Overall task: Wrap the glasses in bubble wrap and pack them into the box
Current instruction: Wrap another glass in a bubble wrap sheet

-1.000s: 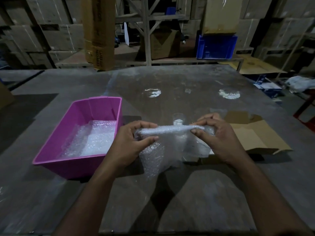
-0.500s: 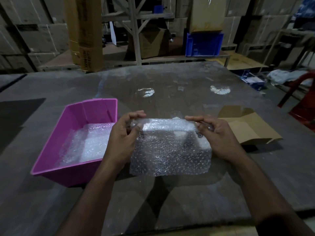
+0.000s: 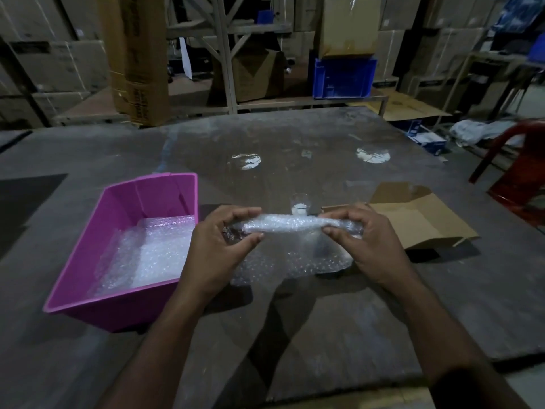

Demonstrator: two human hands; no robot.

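On a dark, scuffed table point(image 3: 295, 137) in a storeroom stacked with cartons, the left hand point(image 3: 215, 249) and right hand point(image 3: 365, 240) each pinch an end of a rolled bubble wrap sheet point(image 3: 289, 224). A glass point(image 3: 300, 203) stands just beyond it, a pink box point(image 3: 88, 261) lined with wrap sits left, a flat cardboard piece point(image 3: 418, 222) right, and a blue crate point(image 3: 345, 78) is far behind.

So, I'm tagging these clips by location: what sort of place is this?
Probably a warehouse or stockroom: stacked brown cardboard cartons line the back, a blue plastic crate sits on a low rack, and the worn grey table serves for packing.
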